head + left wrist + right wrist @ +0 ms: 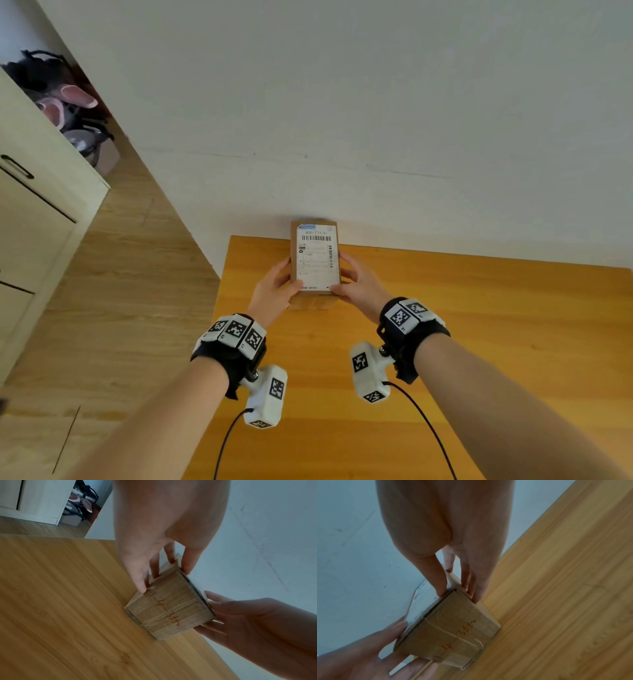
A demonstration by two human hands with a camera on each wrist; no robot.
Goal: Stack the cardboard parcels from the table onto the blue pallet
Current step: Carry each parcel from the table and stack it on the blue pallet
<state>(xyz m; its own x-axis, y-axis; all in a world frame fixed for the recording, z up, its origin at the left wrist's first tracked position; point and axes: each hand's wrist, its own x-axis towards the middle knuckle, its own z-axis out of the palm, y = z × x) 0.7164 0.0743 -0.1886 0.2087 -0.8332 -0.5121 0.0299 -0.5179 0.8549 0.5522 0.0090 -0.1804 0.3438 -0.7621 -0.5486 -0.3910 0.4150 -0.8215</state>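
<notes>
A small cardboard parcel [315, 260] with a white shipping label on top sits at the far edge of the wooden table [445, 342], close to the wall. My left hand [274, 291] grips its left side and my right hand [359, 284] grips its right side, thumbs on the top edge. The left wrist view shows the taped end face of the parcel [171, 609] with orange handwriting, and the left hand [154, 534] above it. The right wrist view shows the parcel [453, 632] under the right hand [445, 527]. Whether it is off the table I cannot tell. No blue pallet is in view.
A white wall [376, 120] runs right behind the table. To the left is wooden floor [120, 291], a cream cabinet [41, 205] and a pile of shoes [68, 99]. Black cables hang from both wrist cameras over the table's near part.
</notes>
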